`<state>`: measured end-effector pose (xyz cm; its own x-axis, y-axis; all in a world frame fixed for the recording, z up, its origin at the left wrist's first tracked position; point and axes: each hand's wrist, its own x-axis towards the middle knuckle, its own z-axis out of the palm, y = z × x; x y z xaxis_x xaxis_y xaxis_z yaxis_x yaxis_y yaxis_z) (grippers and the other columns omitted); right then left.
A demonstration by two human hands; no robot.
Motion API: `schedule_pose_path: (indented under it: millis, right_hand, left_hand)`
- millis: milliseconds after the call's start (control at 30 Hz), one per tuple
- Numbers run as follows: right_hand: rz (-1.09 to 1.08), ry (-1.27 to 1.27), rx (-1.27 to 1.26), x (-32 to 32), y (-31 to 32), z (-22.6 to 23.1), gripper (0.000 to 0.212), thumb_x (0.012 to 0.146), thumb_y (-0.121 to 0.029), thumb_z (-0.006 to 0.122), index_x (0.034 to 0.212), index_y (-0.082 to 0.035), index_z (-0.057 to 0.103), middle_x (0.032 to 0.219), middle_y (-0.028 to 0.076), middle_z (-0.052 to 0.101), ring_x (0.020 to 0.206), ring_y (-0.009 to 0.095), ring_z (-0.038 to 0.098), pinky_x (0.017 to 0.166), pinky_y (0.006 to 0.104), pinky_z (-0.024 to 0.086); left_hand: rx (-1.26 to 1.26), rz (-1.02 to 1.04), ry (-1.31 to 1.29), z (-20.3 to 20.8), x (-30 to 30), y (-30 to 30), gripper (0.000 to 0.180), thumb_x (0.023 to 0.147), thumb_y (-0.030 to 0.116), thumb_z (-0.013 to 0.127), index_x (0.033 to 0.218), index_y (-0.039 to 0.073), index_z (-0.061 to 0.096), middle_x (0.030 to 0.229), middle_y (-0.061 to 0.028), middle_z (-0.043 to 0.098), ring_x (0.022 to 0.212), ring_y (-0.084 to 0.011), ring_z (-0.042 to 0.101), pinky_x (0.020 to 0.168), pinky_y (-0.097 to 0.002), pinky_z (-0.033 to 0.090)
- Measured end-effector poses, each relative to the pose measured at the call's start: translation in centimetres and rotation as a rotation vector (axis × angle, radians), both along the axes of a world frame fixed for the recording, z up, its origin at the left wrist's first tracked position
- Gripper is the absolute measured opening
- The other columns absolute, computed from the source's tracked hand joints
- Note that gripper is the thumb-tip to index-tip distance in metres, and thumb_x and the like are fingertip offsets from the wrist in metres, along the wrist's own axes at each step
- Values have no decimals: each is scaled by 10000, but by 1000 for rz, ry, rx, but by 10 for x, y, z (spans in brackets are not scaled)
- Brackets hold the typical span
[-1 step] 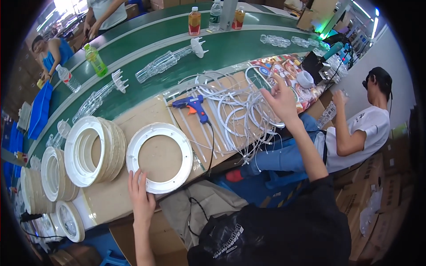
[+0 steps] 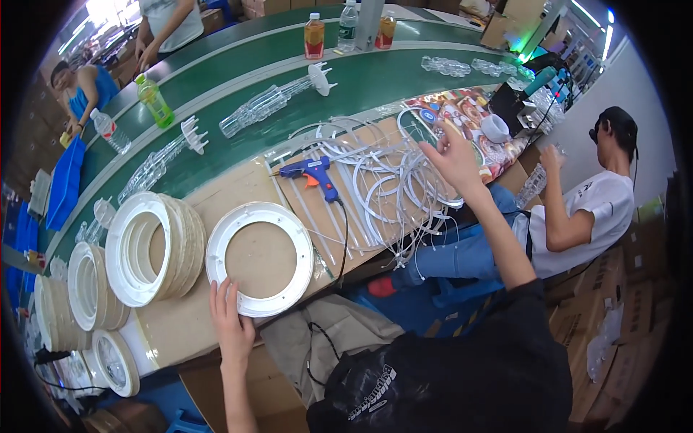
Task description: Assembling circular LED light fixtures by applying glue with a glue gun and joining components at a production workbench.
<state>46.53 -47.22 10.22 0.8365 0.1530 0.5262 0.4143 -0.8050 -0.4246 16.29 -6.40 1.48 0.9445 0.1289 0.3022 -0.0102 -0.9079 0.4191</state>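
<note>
A white plastic ring (image 2: 260, 258) lies flat on the cardboard-covered bench. My left hand (image 2: 231, 325) rests on its near rim with the fingers laid flat and nothing gripped. My right hand (image 2: 451, 155) reaches forward with spread fingers over a tangled pile of white curved strips (image 2: 382, 184). I cannot tell whether a fingertip touches a strip. A blue glue gun (image 2: 314, 173) with an orange trigger lies between the ring and the pile, its black cord trailing toward me.
Stacks of white rings (image 2: 148, 245) lean at the left. Beyond the bench runs a green conveyor belt (image 2: 375, 79) carrying clear plastic parts (image 2: 263, 108) and drink bottles (image 2: 313, 36). A person in a white shirt (image 2: 592, 209) sits at the right. Other people work at the far left.
</note>
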Motion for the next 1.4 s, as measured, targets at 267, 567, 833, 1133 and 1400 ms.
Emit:
schedule_pose_path:
  millis: [267,567,833,1133,1400]
  right_hand:
    - [144,47,380,41,-4,22,203,878,-190,719,975,-13,695,731,32,619,648,90,571,595,250,449]
    - [142,135,-347,75,0,17,271,865,-279,716,886,-10,732,869,135,680,853,273,666,775,386,517]
    - [170,-84,-130,47,4,41,217,885,-205,684,851,7,718,801,131,675,750,280,652,696,379,502]
    - [57,133,-382,69,-9,24,194,876,-202,672,847,-14,711,765,132,679,748,302,657,715,406,513]
    - [261,-55,-221,-7,35,12,273,876,-296,701,977,-43,703,863,126,706,759,345,681,697,452,537]
  left_hand:
    - [-42,52,-111,-13,-4,4,472,721,-92,546,1172,17,631,1298,-158,577,1370,-451,424,1119,-540,376]
    - [-88,53,-100,-13,-4,4,446,751,-110,534,1168,17,630,1286,-157,582,1367,-445,425,1125,-521,365]
    - [-76,57,-118,-14,-5,4,439,759,-112,534,1167,18,631,1288,-157,582,1365,-448,425,1116,-520,374]
    - [-74,58,-107,-13,-2,3,427,761,-117,532,1155,14,633,1287,-155,582,1373,-443,420,1114,-520,377]
    - [-77,59,-116,-10,-3,2,430,752,-124,530,1147,11,633,1280,-150,583,1372,-440,423,1112,-520,380]
